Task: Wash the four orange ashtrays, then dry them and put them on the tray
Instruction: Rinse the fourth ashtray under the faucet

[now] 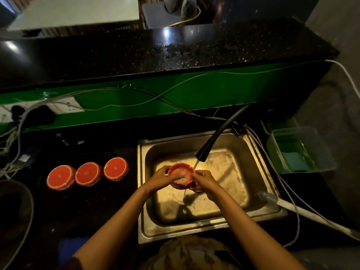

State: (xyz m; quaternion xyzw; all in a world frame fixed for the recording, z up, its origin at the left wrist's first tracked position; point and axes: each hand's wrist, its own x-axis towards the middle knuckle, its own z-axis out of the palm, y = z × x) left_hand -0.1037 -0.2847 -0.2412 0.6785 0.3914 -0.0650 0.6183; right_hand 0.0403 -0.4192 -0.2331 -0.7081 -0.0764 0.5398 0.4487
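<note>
Over the sink (259, 209), both hands hold one orange ashtray (180, 175) with its bowl facing up, just beside the thin stream falling from the black tap (204, 152). The left hand (158, 179) curls round the ashtray's left rim; the right hand (204, 182) closes on its right side, fingers bent at or just inside the bowl, though glare and suds make it hard to tell whether they rub the inside or only grip the edge. The water lands at the ashtray's right edge, next to the right hand, so a small shift rightward or a tilt toward the stream would probably bring the bowl under it. The other three ashtrays (88, 174) sit in a row on the dark counter (93, 201) left of the sink, well apart from the hands and on the left hand's side, which looks the natural one to reach for the next. Washing seems to be at its first piece; no tray can be made out here.
</note>
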